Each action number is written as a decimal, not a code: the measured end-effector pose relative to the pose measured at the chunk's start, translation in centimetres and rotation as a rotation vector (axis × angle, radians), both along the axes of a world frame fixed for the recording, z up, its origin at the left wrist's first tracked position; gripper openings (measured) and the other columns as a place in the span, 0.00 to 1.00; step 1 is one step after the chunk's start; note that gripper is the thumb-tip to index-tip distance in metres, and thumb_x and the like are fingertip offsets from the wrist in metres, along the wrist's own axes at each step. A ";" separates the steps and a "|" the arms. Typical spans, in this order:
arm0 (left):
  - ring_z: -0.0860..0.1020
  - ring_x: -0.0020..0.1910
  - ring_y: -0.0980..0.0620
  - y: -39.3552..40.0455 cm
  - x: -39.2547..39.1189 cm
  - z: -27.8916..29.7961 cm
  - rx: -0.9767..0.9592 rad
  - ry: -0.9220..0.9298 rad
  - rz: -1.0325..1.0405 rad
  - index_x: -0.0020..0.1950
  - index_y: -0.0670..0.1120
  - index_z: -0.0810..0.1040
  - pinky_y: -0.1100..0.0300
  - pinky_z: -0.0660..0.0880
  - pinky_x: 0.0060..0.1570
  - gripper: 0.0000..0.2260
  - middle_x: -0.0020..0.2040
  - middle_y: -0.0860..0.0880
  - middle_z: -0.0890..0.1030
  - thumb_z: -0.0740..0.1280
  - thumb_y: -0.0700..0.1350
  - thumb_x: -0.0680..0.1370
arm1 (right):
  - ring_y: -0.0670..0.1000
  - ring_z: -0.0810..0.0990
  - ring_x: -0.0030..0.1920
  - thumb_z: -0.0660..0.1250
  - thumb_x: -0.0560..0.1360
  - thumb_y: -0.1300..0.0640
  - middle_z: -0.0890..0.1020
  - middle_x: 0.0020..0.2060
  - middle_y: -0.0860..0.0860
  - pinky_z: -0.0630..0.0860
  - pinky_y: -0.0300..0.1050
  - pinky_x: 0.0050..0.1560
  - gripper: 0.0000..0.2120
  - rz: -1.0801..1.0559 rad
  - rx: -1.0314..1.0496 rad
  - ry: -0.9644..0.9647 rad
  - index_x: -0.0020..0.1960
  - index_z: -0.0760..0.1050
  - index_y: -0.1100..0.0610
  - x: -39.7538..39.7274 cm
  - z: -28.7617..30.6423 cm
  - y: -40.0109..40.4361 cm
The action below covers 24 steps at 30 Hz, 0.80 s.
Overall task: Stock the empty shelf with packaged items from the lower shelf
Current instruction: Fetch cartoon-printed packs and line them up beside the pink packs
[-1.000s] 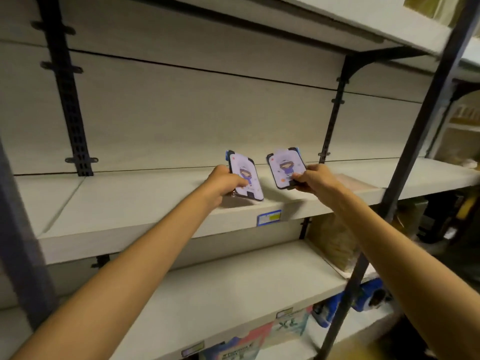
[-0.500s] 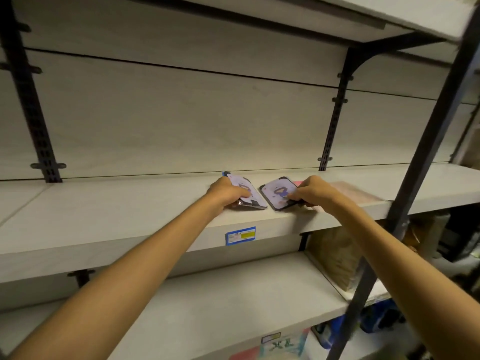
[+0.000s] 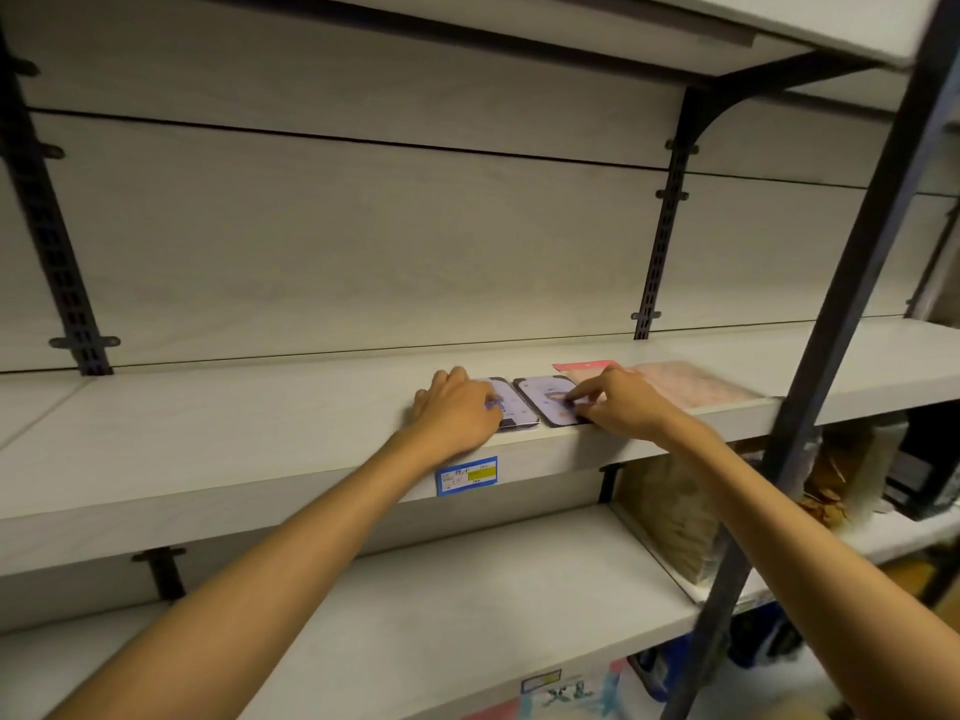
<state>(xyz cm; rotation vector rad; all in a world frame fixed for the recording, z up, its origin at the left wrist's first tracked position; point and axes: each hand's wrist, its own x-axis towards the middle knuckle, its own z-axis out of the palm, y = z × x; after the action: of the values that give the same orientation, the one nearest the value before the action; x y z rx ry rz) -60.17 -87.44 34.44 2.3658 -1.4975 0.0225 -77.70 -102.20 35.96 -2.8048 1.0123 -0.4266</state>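
Two flat purple cartoon-printed packages lie side by side near the front edge of the pale shelf. My left hand lies over the left package, its fingers curled on the package's left part and hiding most of it. My right hand pinches the right package at its right edge, index finger on top and thumb at the front. Both packages rest flat on the board.
A flat pink package lies just right of my right hand. A blue price label sits on the shelf's front edge. A dark slanted post crosses at right. Below, the lower shelf holds a brown stack; colourful packs sit lower.
Both hands brought the two packages down from upright in the air to flat on the shelf. The camera moved closer and tilted up.
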 end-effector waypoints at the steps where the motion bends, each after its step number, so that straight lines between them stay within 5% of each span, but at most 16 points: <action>1: 0.68 0.67 0.43 0.1 -0.2 -0.1 -0.010 0.016 -0.029 0.70 0.55 0.74 0.48 0.68 0.62 0.17 0.66 0.45 0.73 0.57 0.53 0.83 | 0.54 0.79 0.51 0.66 0.77 0.57 0.85 0.54 0.53 0.77 0.47 0.53 0.13 0.003 -0.003 -0.012 0.59 0.83 0.49 -0.1 -0.1 0.0; 15: 0.75 0.62 0.44 1.3 -1.0 -0.8 -0.151 0.070 -0.034 0.65 0.55 0.80 0.48 0.74 0.60 0.16 0.62 0.47 0.79 0.59 0.55 0.81 | 0.55 0.80 0.55 0.65 0.74 0.58 0.84 0.58 0.51 0.75 0.44 0.50 0.16 -0.029 -0.041 -0.008 0.57 0.83 0.47 0.2 -0.1 0.7; 19: 0.75 0.61 0.46 2.3 -1.0 -0.2 -0.240 0.007 0.010 0.66 0.53 0.78 0.51 0.71 0.60 0.17 0.61 0.48 0.80 0.60 0.57 0.81 | 0.52 0.80 0.53 0.67 0.75 0.53 0.83 0.56 0.51 0.69 0.41 0.46 0.13 0.020 0.006 -0.163 0.58 0.83 0.50 1.4 0.7 2.0; 24: 0.75 0.61 0.49 5.8 0.3 0.8 -0.273 -0.011 -0.002 0.66 0.54 0.77 0.56 0.70 0.55 0.15 0.62 0.50 0.79 0.61 0.56 0.82 | 0.49 0.82 0.49 0.67 0.74 0.55 0.85 0.50 0.48 0.76 0.43 0.47 0.13 0.156 0.071 -0.322 0.57 0.82 0.51 4.5 0.7 5.6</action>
<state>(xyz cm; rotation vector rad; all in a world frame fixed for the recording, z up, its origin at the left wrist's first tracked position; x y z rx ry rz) -59.83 -81.63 35.28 2.1493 -1.4025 0.2250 -73.19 -96.64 36.67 -2.6119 0.7205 -0.7738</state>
